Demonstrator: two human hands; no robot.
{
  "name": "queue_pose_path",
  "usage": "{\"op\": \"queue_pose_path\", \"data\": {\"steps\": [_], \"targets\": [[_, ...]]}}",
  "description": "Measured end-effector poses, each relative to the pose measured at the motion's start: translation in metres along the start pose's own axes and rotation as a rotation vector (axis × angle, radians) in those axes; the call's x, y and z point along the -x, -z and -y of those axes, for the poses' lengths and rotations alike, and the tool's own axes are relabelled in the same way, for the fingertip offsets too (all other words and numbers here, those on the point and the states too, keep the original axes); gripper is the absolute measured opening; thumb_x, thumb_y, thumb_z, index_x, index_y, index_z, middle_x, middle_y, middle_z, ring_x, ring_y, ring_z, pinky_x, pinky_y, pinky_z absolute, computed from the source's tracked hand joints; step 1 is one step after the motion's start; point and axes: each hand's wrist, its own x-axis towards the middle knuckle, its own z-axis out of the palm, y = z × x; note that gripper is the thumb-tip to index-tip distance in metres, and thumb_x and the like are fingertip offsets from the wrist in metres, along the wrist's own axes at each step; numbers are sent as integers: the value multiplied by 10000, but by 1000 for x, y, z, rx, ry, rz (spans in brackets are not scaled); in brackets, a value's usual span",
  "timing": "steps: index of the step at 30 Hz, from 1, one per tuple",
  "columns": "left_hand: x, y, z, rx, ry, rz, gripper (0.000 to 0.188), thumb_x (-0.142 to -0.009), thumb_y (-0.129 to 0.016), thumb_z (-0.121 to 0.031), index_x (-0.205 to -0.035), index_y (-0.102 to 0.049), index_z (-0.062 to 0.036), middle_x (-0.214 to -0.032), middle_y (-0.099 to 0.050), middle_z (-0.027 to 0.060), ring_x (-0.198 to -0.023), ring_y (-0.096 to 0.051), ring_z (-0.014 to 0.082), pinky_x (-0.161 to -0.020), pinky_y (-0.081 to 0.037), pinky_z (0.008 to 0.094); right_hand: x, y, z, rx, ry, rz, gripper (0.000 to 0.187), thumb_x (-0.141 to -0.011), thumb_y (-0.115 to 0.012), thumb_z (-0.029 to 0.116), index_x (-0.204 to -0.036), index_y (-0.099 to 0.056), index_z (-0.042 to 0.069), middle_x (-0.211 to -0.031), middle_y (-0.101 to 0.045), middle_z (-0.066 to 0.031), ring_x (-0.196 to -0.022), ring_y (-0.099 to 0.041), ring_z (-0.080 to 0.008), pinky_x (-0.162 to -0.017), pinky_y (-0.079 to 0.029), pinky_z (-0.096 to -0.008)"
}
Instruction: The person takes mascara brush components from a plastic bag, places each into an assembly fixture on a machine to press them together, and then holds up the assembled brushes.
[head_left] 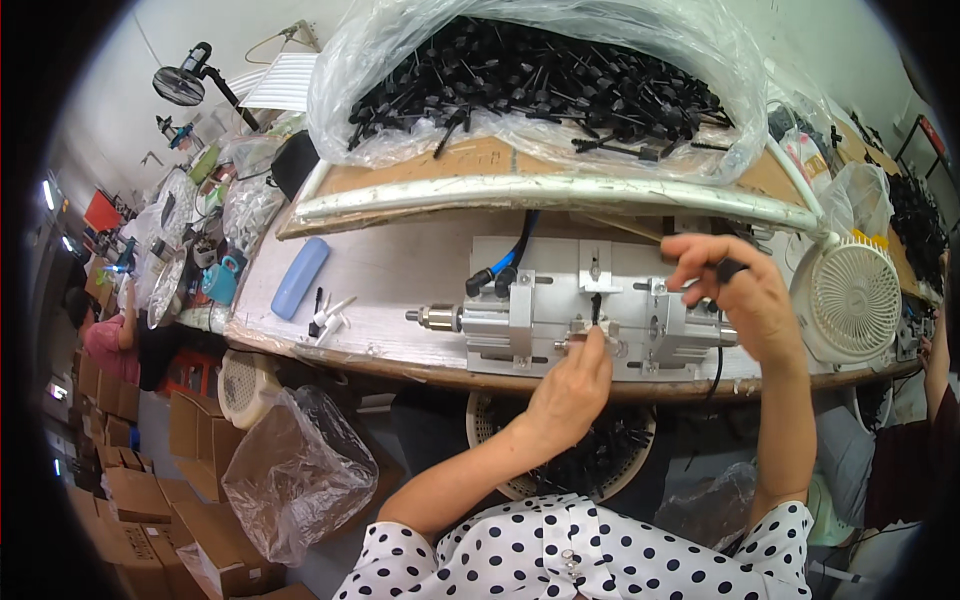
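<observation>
Left hand [572, 385] pinches a small black part [596, 312] at the centre slot of the metal press fixture [560, 310], near the worktop's [400, 270] front edge. Right hand [745, 290] holds a black plug on a thin cable [728, 268] above the fixture's right end. Seating looks underway, not finished. Large bag of black parts [540, 80] at the back edge looks full; basket [600, 460] below holds some.

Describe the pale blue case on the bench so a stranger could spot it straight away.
Start at the metal fixture mid-bench, then look left. The pale blue case lies slanted on the bench, above some small white parts. It is the only long, rounded blue thing there.
</observation>
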Motion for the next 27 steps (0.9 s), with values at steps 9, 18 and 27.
{"op": "queue_pose_path", "data": {"steps": [9,18,27], "targets": [[-16,103,68,401,20,-225,97,-675,-672,-63,-628,-588,-58,-620,-583,29,-563,-531,143,-532,-419,263,38,-49,-66,952,460,204,246,-643,-725,205,-842,-637,91,-910,-639,-3,-828,-547,-213,-687,-438,-332],[-171,93,230,-138,441,-317,313,-736,-642,-312,-906,-633,-49,-791,-630,118,-753,-596,242,-683,-463,351,22,-58,-101,1228,662,130,183,-650,-681,185,-790,-603,97,-992,-616,3,-948,-535,-187,-755,-402,-311],[-178,101,226,-222,568,-74,221,-681,-662,-267,-741,-582,-69,-780,-627,141,-803,-603,320,-693,-469,397,19,-58,-104,1245,608,141,324,-667,-673,193,-934,-581,36,-989,-587,-48,-970,-537,-198,-757,-438,-298]]}}
